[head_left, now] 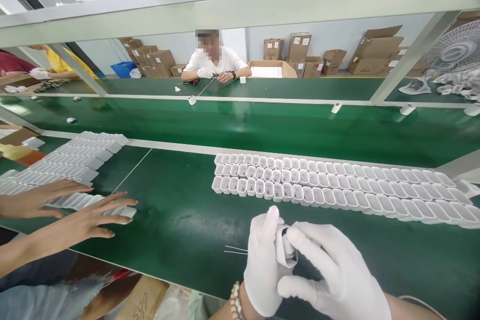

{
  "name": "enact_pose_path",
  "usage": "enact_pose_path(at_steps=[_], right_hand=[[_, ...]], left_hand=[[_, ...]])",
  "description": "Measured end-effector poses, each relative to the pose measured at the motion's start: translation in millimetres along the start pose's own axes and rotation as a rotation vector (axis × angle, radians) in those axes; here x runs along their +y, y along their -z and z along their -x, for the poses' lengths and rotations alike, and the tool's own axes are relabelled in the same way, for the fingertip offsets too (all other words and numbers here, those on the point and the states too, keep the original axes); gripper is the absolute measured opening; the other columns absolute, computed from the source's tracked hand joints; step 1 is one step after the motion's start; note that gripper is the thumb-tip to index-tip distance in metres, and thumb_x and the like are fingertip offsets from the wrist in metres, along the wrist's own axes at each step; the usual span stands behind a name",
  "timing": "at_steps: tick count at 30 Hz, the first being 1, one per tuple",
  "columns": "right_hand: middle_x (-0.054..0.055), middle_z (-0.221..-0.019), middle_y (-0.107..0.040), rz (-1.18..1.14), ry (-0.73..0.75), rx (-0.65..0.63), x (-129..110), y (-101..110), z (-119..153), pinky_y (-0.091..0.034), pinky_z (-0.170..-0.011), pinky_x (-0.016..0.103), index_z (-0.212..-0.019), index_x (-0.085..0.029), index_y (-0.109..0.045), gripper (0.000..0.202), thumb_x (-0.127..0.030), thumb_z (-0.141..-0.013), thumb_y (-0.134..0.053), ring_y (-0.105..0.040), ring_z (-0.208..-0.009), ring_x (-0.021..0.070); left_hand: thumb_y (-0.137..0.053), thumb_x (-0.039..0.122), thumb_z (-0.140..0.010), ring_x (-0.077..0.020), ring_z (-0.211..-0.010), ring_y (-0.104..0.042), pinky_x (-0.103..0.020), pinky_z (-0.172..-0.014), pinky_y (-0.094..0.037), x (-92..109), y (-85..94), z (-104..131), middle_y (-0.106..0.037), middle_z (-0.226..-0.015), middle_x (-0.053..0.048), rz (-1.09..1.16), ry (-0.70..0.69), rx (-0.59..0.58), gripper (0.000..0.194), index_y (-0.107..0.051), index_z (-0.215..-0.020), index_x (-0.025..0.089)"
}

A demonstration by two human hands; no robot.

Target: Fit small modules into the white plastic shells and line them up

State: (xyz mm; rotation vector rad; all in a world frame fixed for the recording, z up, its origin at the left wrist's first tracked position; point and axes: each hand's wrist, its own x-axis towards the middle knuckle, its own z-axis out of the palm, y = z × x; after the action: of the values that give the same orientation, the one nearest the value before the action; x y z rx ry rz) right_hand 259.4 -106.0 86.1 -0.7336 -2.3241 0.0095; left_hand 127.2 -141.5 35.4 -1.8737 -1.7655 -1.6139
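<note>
Three rows of open housings [278, 191] stand on the near bench [176, 225], ahead and to the right. Further rows of housings [80, 157] lie on its left. Beyond runs a conveyor belt [240, 127]; a person [213, 60] sits behind the far bench [150, 88], with stacked cartons [299, 47] behind.

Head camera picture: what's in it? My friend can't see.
Gloved left hand holds a white case, the right hand at its opening, over a green table near rows of cases. Someone's bare hands reach over more cases; another person sits opposite.
</note>
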Motion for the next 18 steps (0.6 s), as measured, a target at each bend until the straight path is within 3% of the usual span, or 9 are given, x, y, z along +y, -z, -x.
enact_pose_path(at_steps=[2, 5, 8, 10, 13, 18], right_hand=[[0.012, -0.086, -0.072, 0.036, -0.040, -0.023, -2, -2, -1, -0.056, -0.051, 0.038, -0.096, -0.017, -0.062, 0.049, -0.059, -0.093, -0.037, -0.067, -0.063, 0.0239], [0.009, -0.098, -0.073, -0.010, -0.166, -0.080, 5, -1, -4, -0.059, -0.059, 0.040, -0.104, -0.021, -0.065, 0.041, -0.053, -0.094, -0.042, -0.070, -0.073, 0.0258], [0.002, -0.096, -0.073, -0.313, -0.387, -0.231, 20, 3, -12, -0.059, -0.070, 0.031, -0.109, -0.026, -0.066, 0.028, -0.040, -0.094, -0.047, -0.070, -0.079, 0.0197], [0.000, -0.084, -0.072, -0.560, -0.521, -0.351, 28, 7, -19, -0.057, -0.067, 0.026, -0.098, -0.025, -0.070, 0.026, -0.039, -0.093, -0.049, -0.069, -0.072, 0.0164], [-0.001, -0.074, -0.068, -0.858, -0.672, -0.532, 30, 6, -26, -0.055, -0.062, 0.025, -0.083, -0.021, -0.070, 0.031, -0.044, -0.091, -0.050, -0.065, -0.065, 0.0152], [0.001, -0.088, -0.072, -1.024, -0.753, -0.666, 20, -11, -18, -0.055, -0.069, 0.030, -0.099, -0.021, -0.065, 0.023, -0.033, -0.079, -0.064, -0.068, -0.079, 0.0209]], left_hand=[[-0.053, 0.016, -0.090, -0.0188, -0.077, -0.062, -0.033, -0.066, -0.058, 0, -3.5, 3, -0.062, -0.091, -0.007, 0.024, 0.048, -0.018, 0.068, -0.022, -0.149, 0.025], [-0.054, 0.016, -0.091, -0.0210, -0.085, -0.067, -0.036, -0.071, -0.061, 1, -5.4, 5, -0.065, -0.099, -0.009, 0.097, 0.095, -0.094, 0.065, -0.025, -0.148, 0.027], [-0.063, 0.017, -0.084, -0.0249, -0.102, -0.066, -0.038, -0.082, -0.062, 1, 2.6, 1, -0.064, -0.115, -0.013, 0.166, 0.117, -0.190, 0.065, -0.035, -0.143, 0.023], [-0.070, 0.017, -0.077, -0.0264, -0.109, -0.064, -0.038, -0.087, -0.061, -2, 11.9, -3, -0.062, -0.123, -0.013, 0.261, 0.189, -0.279, 0.065, -0.043, -0.137, 0.023], [-0.081, 0.017, -0.065, -0.0256, -0.103, -0.067, -0.035, -0.081, -0.063, -13, 23.5, -5, -0.064, -0.121, -0.009, 0.416, 0.345, -0.392, 0.067, -0.055, -0.125, 0.027], [-0.086, 0.022, -0.060, -0.0231, -0.092, -0.070, -0.034, -0.080, -0.062, -26, 26.3, -1, -0.068, -0.106, -0.005, 0.480, 0.429, -0.449, 0.055, -0.063, -0.110, 0.026]])
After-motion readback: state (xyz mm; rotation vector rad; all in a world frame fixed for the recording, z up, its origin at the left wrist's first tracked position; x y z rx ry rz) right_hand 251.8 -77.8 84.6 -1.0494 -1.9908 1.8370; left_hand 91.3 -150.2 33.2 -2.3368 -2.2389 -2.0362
